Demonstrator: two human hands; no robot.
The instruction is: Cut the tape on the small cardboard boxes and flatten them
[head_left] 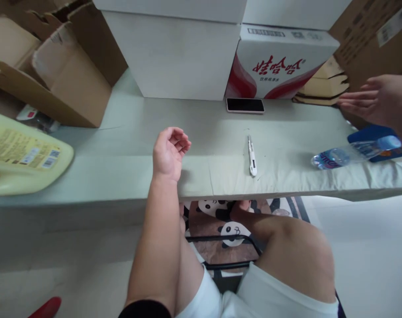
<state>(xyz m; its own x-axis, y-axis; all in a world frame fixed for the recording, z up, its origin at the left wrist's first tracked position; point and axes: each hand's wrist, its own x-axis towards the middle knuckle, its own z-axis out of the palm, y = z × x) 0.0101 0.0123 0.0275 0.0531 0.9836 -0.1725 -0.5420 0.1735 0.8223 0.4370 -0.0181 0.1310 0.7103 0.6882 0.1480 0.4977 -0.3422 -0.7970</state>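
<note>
My left hand (169,152) rests with its edge at the front of the cloth-covered table (201,172), fingers loosely curled and nothing in it. At the far right my right hand (379,99) is stretched out flat and empty. Its fingertips are beside a stack of flat cardboard pieces (323,86); whether they touch it I cannot tell. Below that hand a clear water bottle (353,152) with a blue cap lies on its side. A white utility knife (252,157) lies between my hands. Behind it a phone (245,105) lies with its dark screen up.
White boxes (187,53) are stacked along the back, one with a red-and-white printed front (276,64). Open cardboard boxes (71,75) and a yellow jug (25,154) stand at the left. Something blue (369,132) lies behind the bottle. A large brown carton (369,35) is at the back right.
</note>
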